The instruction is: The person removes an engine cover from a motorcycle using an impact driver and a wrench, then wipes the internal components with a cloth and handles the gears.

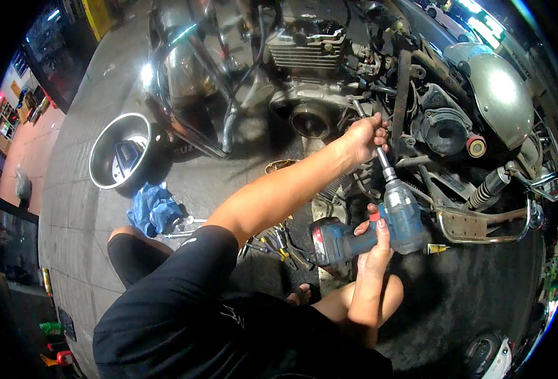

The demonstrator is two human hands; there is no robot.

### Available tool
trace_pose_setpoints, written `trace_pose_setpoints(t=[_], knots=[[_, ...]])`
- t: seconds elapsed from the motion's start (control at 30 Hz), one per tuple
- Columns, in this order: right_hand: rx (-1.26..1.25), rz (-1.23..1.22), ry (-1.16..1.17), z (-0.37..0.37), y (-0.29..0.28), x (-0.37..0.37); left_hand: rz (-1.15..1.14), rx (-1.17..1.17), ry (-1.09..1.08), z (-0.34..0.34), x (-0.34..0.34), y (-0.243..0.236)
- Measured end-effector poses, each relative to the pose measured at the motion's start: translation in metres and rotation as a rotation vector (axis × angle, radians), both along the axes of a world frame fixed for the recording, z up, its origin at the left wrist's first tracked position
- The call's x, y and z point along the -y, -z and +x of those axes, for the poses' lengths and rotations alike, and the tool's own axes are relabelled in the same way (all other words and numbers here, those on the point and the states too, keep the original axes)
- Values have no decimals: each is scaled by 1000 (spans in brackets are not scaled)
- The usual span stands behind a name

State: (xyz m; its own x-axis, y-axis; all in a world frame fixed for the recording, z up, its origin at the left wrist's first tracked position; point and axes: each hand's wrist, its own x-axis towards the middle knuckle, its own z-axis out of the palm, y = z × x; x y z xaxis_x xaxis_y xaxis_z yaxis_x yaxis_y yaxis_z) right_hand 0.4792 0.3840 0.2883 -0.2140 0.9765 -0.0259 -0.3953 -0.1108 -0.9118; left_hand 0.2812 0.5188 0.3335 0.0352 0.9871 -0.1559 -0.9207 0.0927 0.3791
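My left hand is closed around a long metal socket extension, whose far end reaches up to the lower part of the motorcycle engine, near a round dark opening in its casing. My right hand grips a blue cordless impact wrench by its handle, a finger over the red trigger area. The wrench's nose is joined to the extension, which slants up and away to the left. My left forearm crosses above assorted pliers and hand tools lying on the ground.
A metal bowl holding a blue-and-silver part, a blue rag and wrenches lie left. Chrome pipes stand beyond them. A silver side cover, shock absorber and footrest bracket are at right. My bent legs are below.
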Motion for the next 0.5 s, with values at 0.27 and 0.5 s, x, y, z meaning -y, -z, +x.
trace_pose_setpoints(t=[0.27,0.5], knots=[[-427,-322,-158,-2,-13,-11,-8,-168,-83,-1,11,10],[206,277,3,5,-5,-11,101,-331,-30,-14,36,17]])
